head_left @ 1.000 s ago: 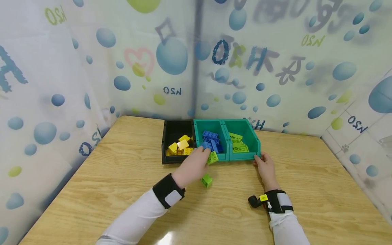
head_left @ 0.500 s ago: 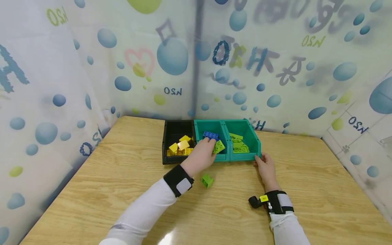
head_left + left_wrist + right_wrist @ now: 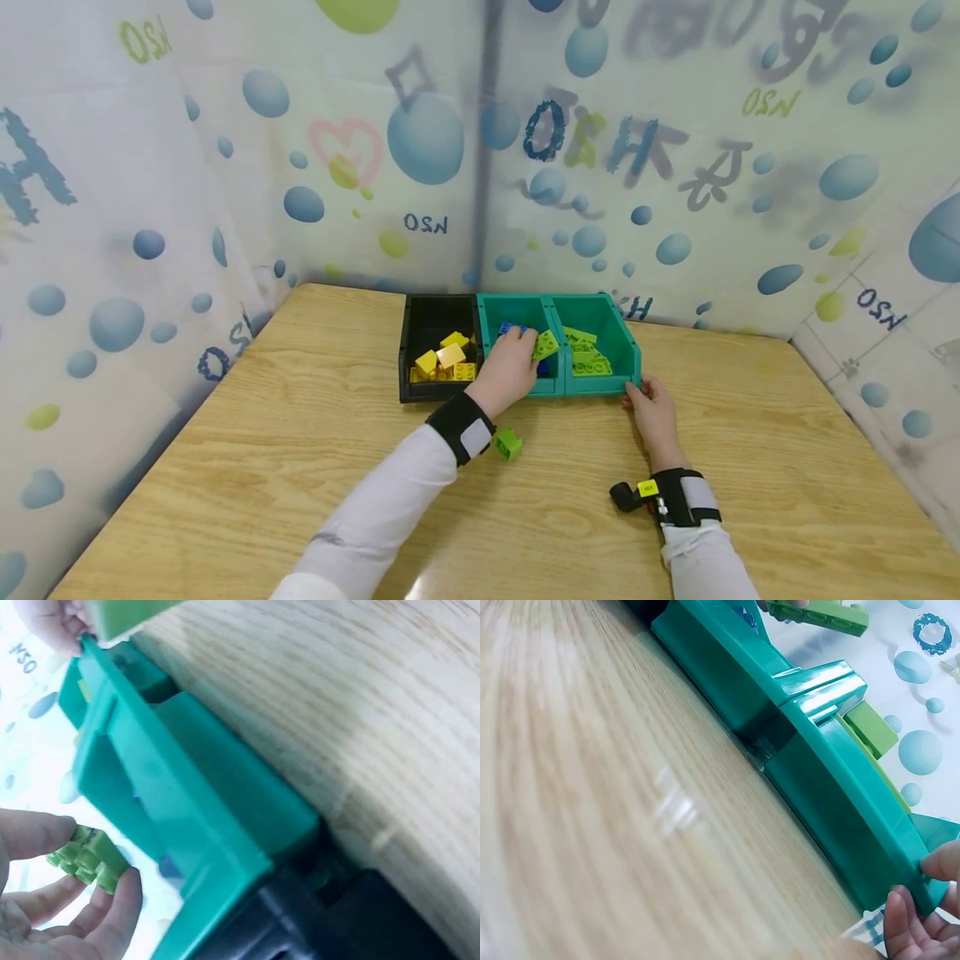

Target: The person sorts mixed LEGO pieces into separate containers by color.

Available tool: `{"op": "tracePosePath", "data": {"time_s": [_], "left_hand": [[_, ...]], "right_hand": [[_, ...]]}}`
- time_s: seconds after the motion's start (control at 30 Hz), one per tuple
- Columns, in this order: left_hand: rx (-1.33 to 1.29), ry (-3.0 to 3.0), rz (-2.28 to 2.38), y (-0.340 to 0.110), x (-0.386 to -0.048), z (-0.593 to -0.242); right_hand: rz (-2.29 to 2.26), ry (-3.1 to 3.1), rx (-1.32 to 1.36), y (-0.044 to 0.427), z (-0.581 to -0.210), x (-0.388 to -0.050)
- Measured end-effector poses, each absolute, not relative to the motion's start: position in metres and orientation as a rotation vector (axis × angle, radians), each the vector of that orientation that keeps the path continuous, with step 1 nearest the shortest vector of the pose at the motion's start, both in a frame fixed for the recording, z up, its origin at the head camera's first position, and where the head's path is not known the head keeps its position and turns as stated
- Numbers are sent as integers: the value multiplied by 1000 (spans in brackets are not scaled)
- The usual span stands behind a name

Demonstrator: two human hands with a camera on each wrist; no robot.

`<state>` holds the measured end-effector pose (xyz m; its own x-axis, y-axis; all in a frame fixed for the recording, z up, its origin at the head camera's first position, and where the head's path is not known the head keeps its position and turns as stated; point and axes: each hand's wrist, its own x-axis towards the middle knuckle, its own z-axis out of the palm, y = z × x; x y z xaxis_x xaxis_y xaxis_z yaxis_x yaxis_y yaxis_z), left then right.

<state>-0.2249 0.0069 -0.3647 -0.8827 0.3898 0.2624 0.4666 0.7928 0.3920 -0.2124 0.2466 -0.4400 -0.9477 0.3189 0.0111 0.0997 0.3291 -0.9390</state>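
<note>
My left hand (image 3: 506, 372) pinches a light green toy brick (image 3: 546, 345) above the middle teal bin (image 3: 551, 386). In the left wrist view, thumb and fingers hold that studded brick (image 3: 94, 855) by its sides. Blue bricks (image 3: 512, 327) in this bin are mostly hidden behind the hand. At the front right corner of the right teal bin (image 3: 600, 385), my right hand (image 3: 654, 421) grips the edge. The right wrist view has the thumb on one side of that bin's wall (image 3: 832, 817) and fingers on the other. Several light green bricks (image 3: 588, 358) lie inside the right bin.
A black bin (image 3: 438, 392) with several yellow bricks (image 3: 450, 357) adjoins the teal bins on the left. One loose green brick (image 3: 508, 444) lies on the wooden table (image 3: 570, 517) in front of the bins. Behind stands a patterned curtain (image 3: 337, 242).
My left hand has moved right and slightly away from me, carrying the green brick across the middle bin toward the right one. The right hand stays at the bin's corner.
</note>
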Motion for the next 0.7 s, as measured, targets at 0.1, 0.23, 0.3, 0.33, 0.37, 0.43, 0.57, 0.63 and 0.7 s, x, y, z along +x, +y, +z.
{"op": "tracePosePath", "data": {"time_s": [0.1,0.23,0.3,0.33,0.37,0.43,0.57,0.63,0.7], "left_hand": [[-666,-2813,-702,9,-229,-368],[-663,-2818,-739,13,-233,-371],[-661,-2825,-755,16,-234,-372],[-662,-2828,-764,18,-235,-372],[-662,-2828,-762,19,-235,-373],[-679,-2819,-747,23,-235,-373],[-788,-2767,-637,30,-234,-374],[-865,-2738,-566,33,-233,-374],[-931,-2711,-487,36,-234,-375]], "right_hand": [[1668,-2400,-395,246,-441,-211],[1667,-2404,-398,247,-441,-211],[1668,-2408,-397,247,-441,-211],[1670,-2407,-396,247,-441,-211],[1673,-2407,-394,247,-441,-212],[1667,-2415,-397,247,-441,-212],[1664,-2419,-397,246,-440,-212],[1660,-2423,-398,245,-439,-211],[1666,-2419,-393,245,-439,-211]]}}
